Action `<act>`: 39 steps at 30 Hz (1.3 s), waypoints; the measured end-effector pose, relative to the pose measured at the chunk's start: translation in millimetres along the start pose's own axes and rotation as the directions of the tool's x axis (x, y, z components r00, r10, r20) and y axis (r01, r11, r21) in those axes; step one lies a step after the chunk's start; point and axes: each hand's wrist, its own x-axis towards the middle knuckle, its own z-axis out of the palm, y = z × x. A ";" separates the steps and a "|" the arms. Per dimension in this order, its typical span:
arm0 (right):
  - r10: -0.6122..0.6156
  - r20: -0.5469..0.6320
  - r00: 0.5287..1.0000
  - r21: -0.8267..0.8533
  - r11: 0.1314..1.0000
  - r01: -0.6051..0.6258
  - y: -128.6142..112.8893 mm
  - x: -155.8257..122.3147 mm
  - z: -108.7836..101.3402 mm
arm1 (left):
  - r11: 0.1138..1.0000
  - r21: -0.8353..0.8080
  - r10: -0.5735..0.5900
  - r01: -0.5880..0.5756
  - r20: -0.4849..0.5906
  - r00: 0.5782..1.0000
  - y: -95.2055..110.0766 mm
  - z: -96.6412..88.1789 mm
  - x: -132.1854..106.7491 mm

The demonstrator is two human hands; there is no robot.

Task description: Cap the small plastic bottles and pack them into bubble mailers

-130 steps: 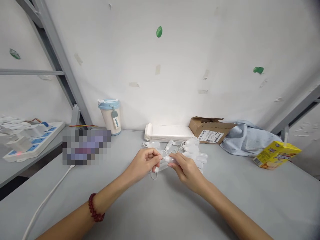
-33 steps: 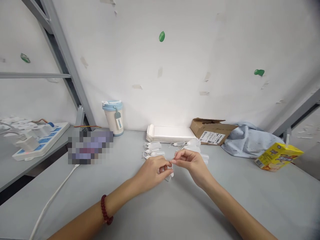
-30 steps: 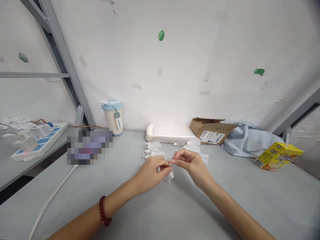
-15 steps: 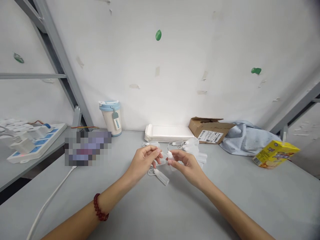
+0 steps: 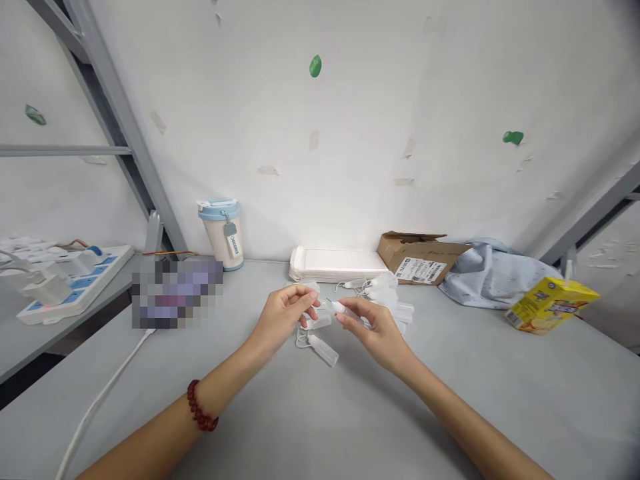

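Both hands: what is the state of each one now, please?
Left hand: closed in a pinch; whether it holds something cannot be told.
Right hand: closed on a white-topped bottle.

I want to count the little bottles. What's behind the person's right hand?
Behind the right hand, more small bottles lie heaped on the table. The hand covers part of the heap, so whatever lies there can't be seen.

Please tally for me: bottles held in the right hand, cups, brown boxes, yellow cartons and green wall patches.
Bottle in right hand: 1
Cup: 1
Brown box: 1
Yellow carton: 1
Green wall patches: 3
Total: 7
Other bottles overlap too much to count.
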 end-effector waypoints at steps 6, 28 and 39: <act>-0.020 -0.012 1.000 -0.003 1.000 0.020 0.5 -0.2 0.4 | 0.998 -0.021 -0.059 0.059 0.000 0.998 0.0 -0.8 0.0; 0.016 0.034 0.999 0.005 1.000 -0.016 2.3 -0.4 1.8 | 0.992 -0.082 -0.086 0.091 0.070 0.994 -5.8 -2.8 0.7; 0.010 0.031 0.999 -0.001 1.000 -0.010 3.5 -0.8 1.4 | 0.994 -0.056 -0.093 0.098 0.086 0.992 -2.9 -2.1 -1.2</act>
